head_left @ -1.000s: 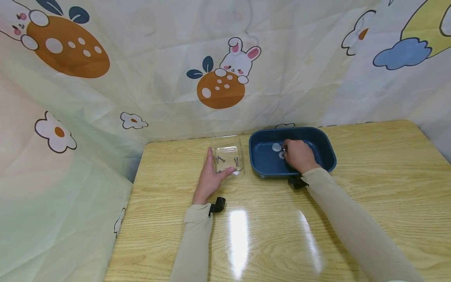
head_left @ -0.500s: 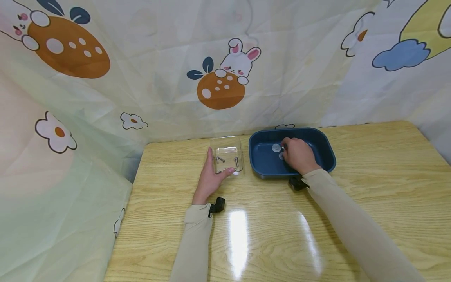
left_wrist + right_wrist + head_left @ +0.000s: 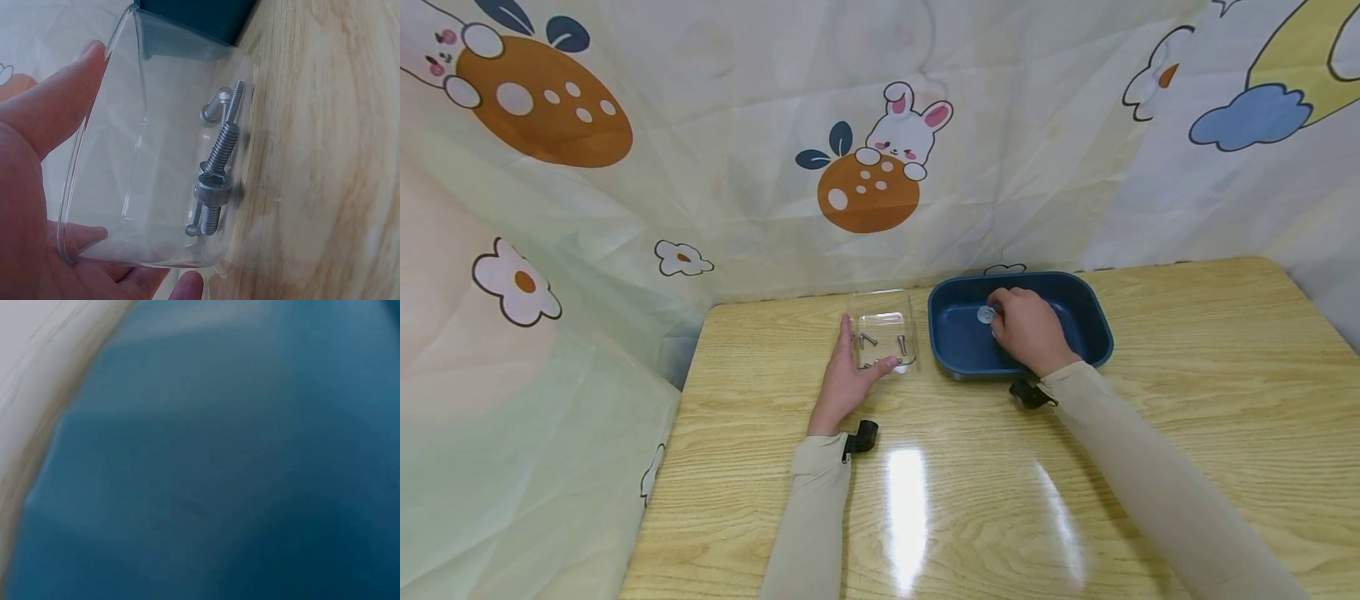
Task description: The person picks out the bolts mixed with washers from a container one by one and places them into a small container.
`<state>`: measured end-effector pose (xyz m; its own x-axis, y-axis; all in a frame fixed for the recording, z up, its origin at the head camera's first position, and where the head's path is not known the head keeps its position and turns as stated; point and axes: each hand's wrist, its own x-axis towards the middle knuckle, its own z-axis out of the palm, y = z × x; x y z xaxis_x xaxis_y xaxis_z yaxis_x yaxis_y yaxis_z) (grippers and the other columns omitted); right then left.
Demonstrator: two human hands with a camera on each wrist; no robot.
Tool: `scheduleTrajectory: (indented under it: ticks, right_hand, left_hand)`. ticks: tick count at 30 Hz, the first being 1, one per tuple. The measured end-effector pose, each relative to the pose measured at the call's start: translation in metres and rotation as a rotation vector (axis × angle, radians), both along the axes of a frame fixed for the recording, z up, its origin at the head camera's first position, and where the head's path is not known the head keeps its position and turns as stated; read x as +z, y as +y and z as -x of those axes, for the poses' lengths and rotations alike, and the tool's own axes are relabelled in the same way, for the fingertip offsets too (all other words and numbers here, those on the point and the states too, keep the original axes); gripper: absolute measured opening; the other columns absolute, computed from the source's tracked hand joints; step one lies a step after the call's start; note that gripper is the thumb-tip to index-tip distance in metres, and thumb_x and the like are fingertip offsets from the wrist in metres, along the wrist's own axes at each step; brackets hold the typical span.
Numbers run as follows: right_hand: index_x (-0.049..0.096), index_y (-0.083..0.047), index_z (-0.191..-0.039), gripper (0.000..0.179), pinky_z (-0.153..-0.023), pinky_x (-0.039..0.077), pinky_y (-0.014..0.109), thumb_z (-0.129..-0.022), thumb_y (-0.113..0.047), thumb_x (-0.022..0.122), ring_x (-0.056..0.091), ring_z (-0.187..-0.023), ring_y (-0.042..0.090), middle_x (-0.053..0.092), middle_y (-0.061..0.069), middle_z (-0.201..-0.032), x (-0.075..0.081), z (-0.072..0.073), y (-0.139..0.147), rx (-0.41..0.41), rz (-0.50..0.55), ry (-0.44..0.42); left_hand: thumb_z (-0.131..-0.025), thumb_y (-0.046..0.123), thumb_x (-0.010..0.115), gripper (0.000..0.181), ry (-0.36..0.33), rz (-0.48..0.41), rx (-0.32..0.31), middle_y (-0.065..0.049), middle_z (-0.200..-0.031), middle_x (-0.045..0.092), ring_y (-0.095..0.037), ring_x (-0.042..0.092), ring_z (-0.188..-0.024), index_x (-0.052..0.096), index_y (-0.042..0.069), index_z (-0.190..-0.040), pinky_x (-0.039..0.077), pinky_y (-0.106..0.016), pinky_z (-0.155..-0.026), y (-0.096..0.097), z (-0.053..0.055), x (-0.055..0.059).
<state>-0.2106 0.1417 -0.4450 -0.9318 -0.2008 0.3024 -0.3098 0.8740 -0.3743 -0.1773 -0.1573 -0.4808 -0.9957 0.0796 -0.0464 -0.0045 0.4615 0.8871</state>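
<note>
My left hand (image 3: 838,383) grips a clear plastic box (image 3: 880,302), thumb on one side and fingers on the other. Several silver socket-head bolts (image 3: 212,187) of different sizes lie inside it. Over the blue bin (image 3: 951,342), my right hand (image 3: 1033,332) reaches down with its fingers curled. Thumb and forefinger seem to pinch a small metal piece, mostly hidden by the fingers. Just left of those fingertips lies a pale washer (image 3: 985,314) on the bin floor. The right wrist view holds only the blurred blue wall of the bin (image 3: 175,462).
Both containers stand side by side near the back edge of a wooden table (image 3: 955,467), with a narrow gap between them. Behind hangs a printed curtain (image 3: 745,167), which also runs down the left side.
My right hand has shifted slightly left and back within the bin, covering most of a second pale disc that showed before. The left hand and clear box have stayed still.
</note>
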Motion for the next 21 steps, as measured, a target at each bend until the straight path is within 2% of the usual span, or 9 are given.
scheduleTrajectory:
  ticks: [7, 21]
  right_hand:
    - [0.07, 0.004, -0.106, 0.017, -0.068, 0.054, 0.047, -0.091, -0.001, 0.065, 0.062, -0.082, 0.034, 0.067, 0.019, -0.093, 0.009, -0.006, -0.012, 0.042, 0.022, 0.041]
    - [0.07, 0.001, -0.109, 0.018, -0.074, 0.054, 0.045, -0.092, -0.001, 0.066, 0.061, -0.089, 0.033, 0.068, 0.017, -0.098, 0.017, -0.015, -0.032, 0.071, 0.046, 0.03]
  left_hand:
    - [-0.085, 0.046, 0.08, 0.115, 0.001, 0.0, 0.001, -0.007, -0.168, 0.009, -0.031, 0.014, -0.152, 0.0, 0.018, -0.163, 0.016, -0.053, -0.121, -0.001, 0.001, -0.002]
    - [-0.082, 0.051, 0.08, 0.119, -0.004, -0.012, -0.004, -0.008, -0.168, 0.011, -0.031, 0.015, -0.152, -0.001, 0.019, -0.163, 0.016, -0.053, -0.12, -0.001, 0.001, -0.001]
